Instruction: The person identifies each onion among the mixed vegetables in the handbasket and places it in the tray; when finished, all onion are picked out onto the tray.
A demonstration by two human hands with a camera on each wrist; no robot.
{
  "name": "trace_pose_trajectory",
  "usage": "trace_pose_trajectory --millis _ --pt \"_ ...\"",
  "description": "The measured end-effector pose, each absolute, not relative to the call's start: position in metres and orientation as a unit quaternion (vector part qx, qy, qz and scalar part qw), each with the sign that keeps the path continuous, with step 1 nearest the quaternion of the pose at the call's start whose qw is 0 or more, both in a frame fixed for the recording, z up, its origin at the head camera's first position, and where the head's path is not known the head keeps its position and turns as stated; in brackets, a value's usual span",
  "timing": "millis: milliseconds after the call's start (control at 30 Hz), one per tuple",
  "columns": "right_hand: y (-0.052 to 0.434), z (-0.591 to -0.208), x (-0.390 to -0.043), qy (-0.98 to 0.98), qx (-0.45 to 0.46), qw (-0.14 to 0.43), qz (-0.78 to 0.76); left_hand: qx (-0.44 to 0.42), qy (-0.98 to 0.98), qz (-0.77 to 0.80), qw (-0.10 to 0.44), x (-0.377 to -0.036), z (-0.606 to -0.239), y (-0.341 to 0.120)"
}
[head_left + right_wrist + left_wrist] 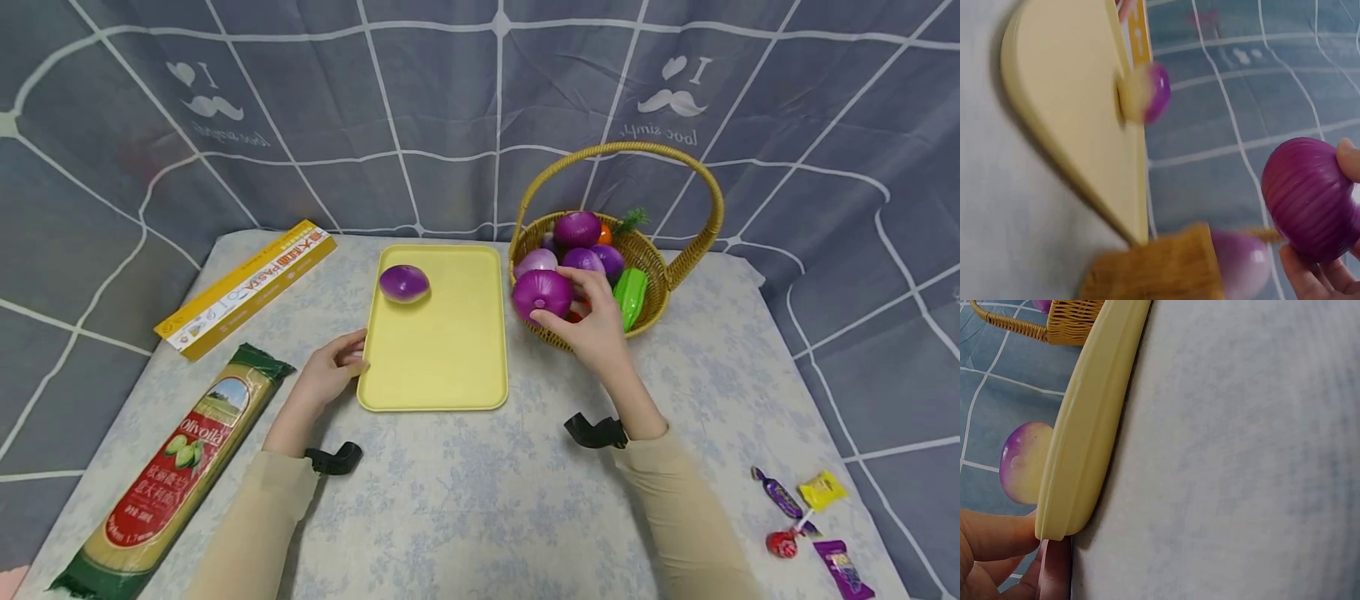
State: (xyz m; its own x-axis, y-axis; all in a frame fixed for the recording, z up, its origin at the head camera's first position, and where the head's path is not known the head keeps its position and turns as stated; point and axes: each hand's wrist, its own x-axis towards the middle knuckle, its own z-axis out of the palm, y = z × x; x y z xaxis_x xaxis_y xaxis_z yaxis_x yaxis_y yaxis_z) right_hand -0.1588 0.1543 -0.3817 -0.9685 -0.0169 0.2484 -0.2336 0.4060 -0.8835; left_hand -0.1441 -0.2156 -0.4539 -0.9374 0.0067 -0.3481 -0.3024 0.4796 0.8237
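My right hand (596,321) grips a purple onion (542,295) above the front left rim of the wicker basket (654,321). In the right wrist view, the thumb and fingers curl round the ridged onion (1310,197). My left hand (330,367) holds the left edge of the yellow tray (435,358), its thumb and fingers at the rim in the left wrist view. A glossy purple-and-cream vegetable (404,284), perhaps a turnip, lies at the tray's back left. Inside the basket are another onion (577,229), several purple vegetables and a green one (631,296).
A yellow pasta box (247,287) lies at the back left, with a long spaghetti packet (176,467) in front of it. Wrapped candies (780,496) and a red lollipop (783,544) lie at the front right. The basket's tall handle (622,148) arches over it. A grey curtain (450,108) hangs behind.
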Motion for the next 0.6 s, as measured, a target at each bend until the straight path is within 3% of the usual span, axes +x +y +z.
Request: trace_pose_trajectory --millis 600 --pt "0.045 -0.424 -0.173 -0.801 0.129 -0.018 0.585 -0.088 0.846 0.504 0.151 -0.144 -0.456 -0.216"
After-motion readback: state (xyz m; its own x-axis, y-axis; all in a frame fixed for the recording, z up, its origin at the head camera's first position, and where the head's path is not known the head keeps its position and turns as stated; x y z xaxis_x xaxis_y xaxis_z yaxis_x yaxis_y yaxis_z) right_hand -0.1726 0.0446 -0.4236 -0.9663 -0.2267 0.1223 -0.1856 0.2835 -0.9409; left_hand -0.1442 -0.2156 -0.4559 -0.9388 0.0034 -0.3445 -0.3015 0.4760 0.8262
